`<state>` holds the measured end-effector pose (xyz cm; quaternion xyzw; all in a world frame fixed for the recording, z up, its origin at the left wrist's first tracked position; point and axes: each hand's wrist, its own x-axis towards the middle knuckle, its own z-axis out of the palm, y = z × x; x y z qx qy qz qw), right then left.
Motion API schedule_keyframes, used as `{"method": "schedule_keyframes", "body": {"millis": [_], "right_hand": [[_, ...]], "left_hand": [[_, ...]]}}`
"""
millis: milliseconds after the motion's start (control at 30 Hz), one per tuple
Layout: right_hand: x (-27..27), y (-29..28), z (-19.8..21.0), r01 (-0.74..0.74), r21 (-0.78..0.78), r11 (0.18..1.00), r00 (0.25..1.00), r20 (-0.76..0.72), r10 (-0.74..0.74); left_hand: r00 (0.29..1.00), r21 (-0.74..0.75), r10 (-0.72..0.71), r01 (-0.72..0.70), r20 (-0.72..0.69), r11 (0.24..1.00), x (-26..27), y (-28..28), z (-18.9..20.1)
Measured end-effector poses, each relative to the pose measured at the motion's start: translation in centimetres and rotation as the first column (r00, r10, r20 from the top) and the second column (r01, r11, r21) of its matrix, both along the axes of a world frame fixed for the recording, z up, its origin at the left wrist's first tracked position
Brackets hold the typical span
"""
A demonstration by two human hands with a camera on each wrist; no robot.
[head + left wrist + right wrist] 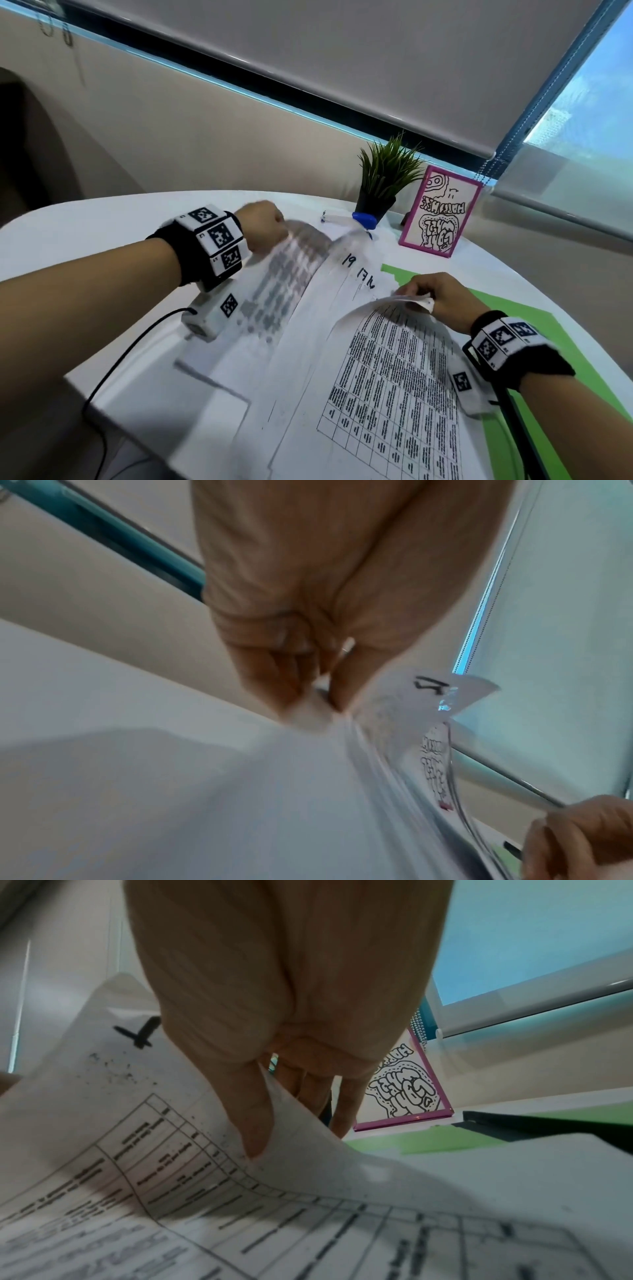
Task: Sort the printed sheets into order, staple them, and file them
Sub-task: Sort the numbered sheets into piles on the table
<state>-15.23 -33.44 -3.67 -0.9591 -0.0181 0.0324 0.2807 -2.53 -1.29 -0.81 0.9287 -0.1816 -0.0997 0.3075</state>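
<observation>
Printed sheets with tables (387, 383) lie spread on a white table (85, 226). My left hand (263, 222) pinches the far edge of one sheet (284, 284) and holds it lifted and curled; its print shows through, blurred. In the left wrist view the left hand (318, 696) nips the paper (240, 791) between thumb and fingers. My right hand (431, 294) pinches the raised corner of another table sheet; thumb on top, fingers beneath (260, 1123). Between them, sheets with handwritten numbers (359, 270) lie fanned. A green folder (548, 329) lies under the papers on the right.
At the table's far side stand a small potted plant (387, 174), a pink-framed doodle card (442, 212) and a blue-capped item (364, 219). A black cable (130, 353) runs off the left edge. Window blinds hang behind.
</observation>
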Motion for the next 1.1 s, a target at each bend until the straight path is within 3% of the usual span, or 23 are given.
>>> {"method": "schedule_keyframes", "body": {"millis": [33, 100, 167, 233, 300, 400, 467, 600, 733, 967, 1100], "right_hand": [[0.0, 0.1, 0.0, -0.008, -0.001, 1.000, 1.000, -0.005, 0.008], [0.0, -0.1, -0.2, -0.010, -0.055, 0.998, 1.000, 0.021, 0.012], [0.0, -0.2, -0.4, 0.002, -0.108, 0.994, 0.999, 0.040, 0.003], [0.0, -0.3, -0.4, 0.014, -0.106, 0.994, 0.999, 0.033, -0.011], [-0.1, -0.2, -0.3, 0.028, -0.104, 0.994, 0.999, 0.043, -0.024], [-0.5, 0.1, 0.3, 0.027, -0.057, 0.998, 0.997, 0.072, -0.023], [-0.8, -0.1, 0.9, 0.016, -0.023, 1.000, 0.997, 0.074, -0.015], [-1.3, -0.4, 1.6, 0.014, 0.006, 1.000, 0.996, 0.086, -0.015], [-2.0, -0.3, 2.4, -0.002, 0.065, 0.998, 0.994, 0.112, -0.005], [-3.1, -0.2, 4.0, -0.036, 0.202, 0.979, 0.989, 0.149, 0.006], [-3.4, -0.9, 4.0, -0.032, 0.215, 0.976, 0.985, 0.174, -0.006]], "left_hand": [[0.998, -0.072, 0.066, -0.065, 0.014, 0.995, 0.7, 0.4, 0.1], [0.982, -0.171, 0.034, -0.067, -0.188, 0.983, 1.4, 1.3, 0.1], [0.933, -0.035, -0.057, 0.047, -0.354, 0.998, 1.2, 2.0, -0.6], [0.963, 0.109, -0.062, 0.094, -0.262, 0.990, 0.8, 2.0, -0.9], [0.999, 0.113, 0.030, -0.026, -0.032, 0.993, 0.7, 2.0, 0.1], [0.955, -0.112, 0.233, -0.215, 0.186, 0.970, 1.2, 2.6, 3.3], [0.909, -0.349, 0.353, -0.265, 0.221, 0.899, 1.9, 3.1, 5.7], [0.881, -0.648, 0.449, -0.256, 0.148, 0.717, 2.6, 3.1, 9.1], [0.930, -0.728, 0.362, -0.208, 0.059, 0.653, 1.7, 1.0, 8.9], [0.983, -0.601, 0.181, -0.161, -0.028, 0.783, -2.5, -4.6, 3.1], [0.984, -0.409, -0.080, 0.008, -0.158, 0.912, -4.6, -6.4, 0.1]]}}
